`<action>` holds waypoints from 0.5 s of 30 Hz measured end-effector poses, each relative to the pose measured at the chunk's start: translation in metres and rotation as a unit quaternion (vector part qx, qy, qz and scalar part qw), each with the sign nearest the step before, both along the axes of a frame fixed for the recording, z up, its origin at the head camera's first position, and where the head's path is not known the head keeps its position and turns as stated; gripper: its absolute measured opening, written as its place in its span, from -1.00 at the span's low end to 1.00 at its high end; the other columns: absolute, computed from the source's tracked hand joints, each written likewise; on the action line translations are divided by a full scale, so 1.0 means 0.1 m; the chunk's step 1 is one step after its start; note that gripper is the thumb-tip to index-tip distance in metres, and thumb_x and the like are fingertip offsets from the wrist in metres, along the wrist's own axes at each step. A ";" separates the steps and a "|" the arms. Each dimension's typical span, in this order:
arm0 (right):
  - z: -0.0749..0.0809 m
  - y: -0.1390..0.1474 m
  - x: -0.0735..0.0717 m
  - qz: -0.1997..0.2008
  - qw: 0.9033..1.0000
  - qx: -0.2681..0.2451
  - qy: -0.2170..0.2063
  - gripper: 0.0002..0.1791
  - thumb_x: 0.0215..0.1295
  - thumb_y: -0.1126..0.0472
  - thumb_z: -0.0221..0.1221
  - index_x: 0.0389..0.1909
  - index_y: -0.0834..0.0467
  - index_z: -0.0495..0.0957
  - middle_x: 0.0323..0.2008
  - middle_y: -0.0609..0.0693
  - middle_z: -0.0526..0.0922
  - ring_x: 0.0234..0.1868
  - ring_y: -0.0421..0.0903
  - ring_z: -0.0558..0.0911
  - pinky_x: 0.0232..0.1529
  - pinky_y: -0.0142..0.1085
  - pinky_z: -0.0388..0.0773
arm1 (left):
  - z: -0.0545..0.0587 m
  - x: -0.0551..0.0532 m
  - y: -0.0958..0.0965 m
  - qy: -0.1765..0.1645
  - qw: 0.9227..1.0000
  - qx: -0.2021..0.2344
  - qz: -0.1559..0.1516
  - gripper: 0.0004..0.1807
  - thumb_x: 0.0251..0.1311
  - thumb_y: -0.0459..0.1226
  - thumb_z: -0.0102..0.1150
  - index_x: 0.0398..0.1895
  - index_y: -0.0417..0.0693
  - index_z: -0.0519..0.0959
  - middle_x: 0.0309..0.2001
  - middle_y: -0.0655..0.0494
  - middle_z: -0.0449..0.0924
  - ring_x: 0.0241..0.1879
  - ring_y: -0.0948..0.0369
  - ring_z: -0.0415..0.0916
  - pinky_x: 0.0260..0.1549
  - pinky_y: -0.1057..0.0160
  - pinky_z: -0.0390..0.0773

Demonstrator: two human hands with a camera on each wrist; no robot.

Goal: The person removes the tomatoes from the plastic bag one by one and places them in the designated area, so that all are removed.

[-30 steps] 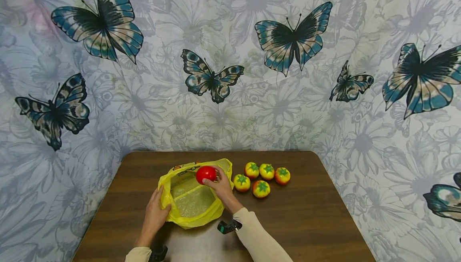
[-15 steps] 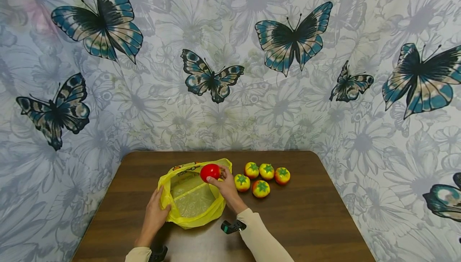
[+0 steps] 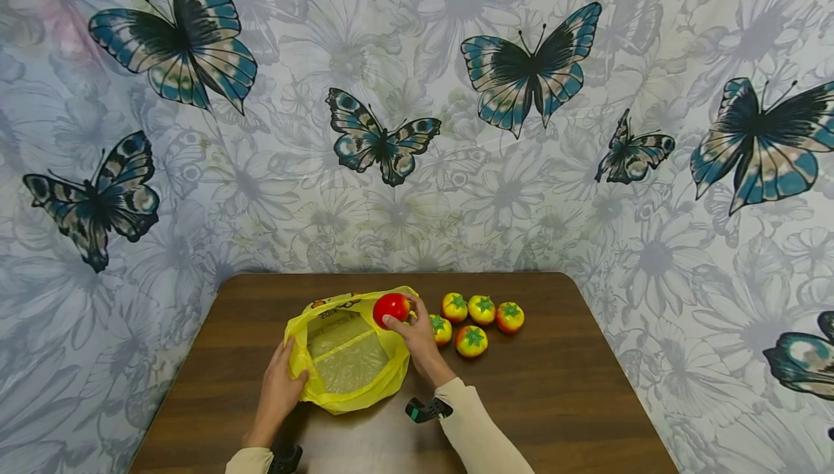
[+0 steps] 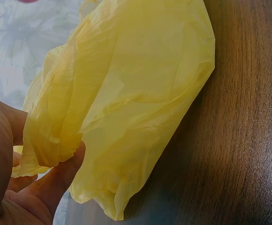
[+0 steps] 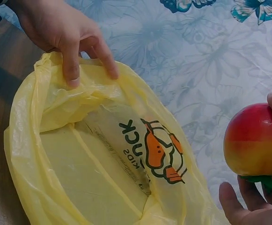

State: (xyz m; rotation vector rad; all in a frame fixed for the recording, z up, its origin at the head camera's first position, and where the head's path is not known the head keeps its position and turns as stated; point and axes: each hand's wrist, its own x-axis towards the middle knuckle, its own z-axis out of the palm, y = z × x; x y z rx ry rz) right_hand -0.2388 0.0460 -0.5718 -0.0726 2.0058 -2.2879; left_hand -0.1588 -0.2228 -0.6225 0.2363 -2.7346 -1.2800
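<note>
My left hand (image 3: 280,383) pinches the left rim of a yellow plastic bag (image 3: 348,403) between thumb and fingers. The bag stands with its mouth spread wide, and its inside shows no fruit; a cartoon print marks the far wall (image 5: 161,154). In my right hand (image 3: 420,340) is a red-and-yellow toy tomato (image 3: 389,310), held over the bag's right rim. Its green leafy top points down toward the fingers (image 5: 248,206) in the right wrist view. Several matching toy tomatoes (image 3: 471,341) sit right of the bag, green tops up; the nearest is partly hidden behind my right hand.
Everything stands on a brown wooden table (image 3: 560,401) with rounded far corners. Right behind it hangs a floral backdrop (image 3: 280,228) with printed butterflies. Dark wrist straps (image 3: 428,409) sit over light sleeves.
My right hand has moved to the right with the toy tomato, from over the bag's mouth to its right rim. The left hand and the bag have stayed in place.
</note>
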 end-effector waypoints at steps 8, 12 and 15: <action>0.02 0.08 -0.01 -0.006 1.000 -0.015 -0.002 -0.29 0.20 0.18 0.33 0.34 0.11 0.25 0.31 0.16 0.40 0.16 -0.03 0.52 0.16 -0.23 0.58 | 0.00 0.00 0.00 0.001 1.000 -0.001 0.000 -0.15 0.12 -0.47 0.20 0.50 -0.34 0.07 0.48 -0.41 0.00 0.38 -0.34 0.14 0.32 -0.30 0.21; 0.02 0.12 0.00 -0.003 1.000 -0.019 0.004 -0.29 0.21 0.19 0.32 0.35 0.11 0.25 0.30 0.18 0.46 0.12 -0.05 0.53 0.11 -0.30 0.59 | -0.02 0.00 0.01 0.017 1.000 -0.006 0.006 -0.15 0.09 -0.46 0.23 0.47 -0.36 0.12 0.45 -0.42 0.05 0.35 -0.35 0.18 0.30 -0.32 0.23; 0.02 0.15 0.01 -0.002 1.000 -0.024 0.007 -0.30 0.20 0.19 0.33 0.34 0.11 0.26 0.31 0.17 0.46 0.11 -0.04 0.53 0.09 -0.30 0.60 | -0.01 0.00 0.00 0.017 1.000 -0.005 0.004 -0.15 0.09 -0.47 0.22 0.48 -0.37 0.10 0.46 -0.42 0.04 0.37 -0.35 0.15 0.32 -0.31 0.21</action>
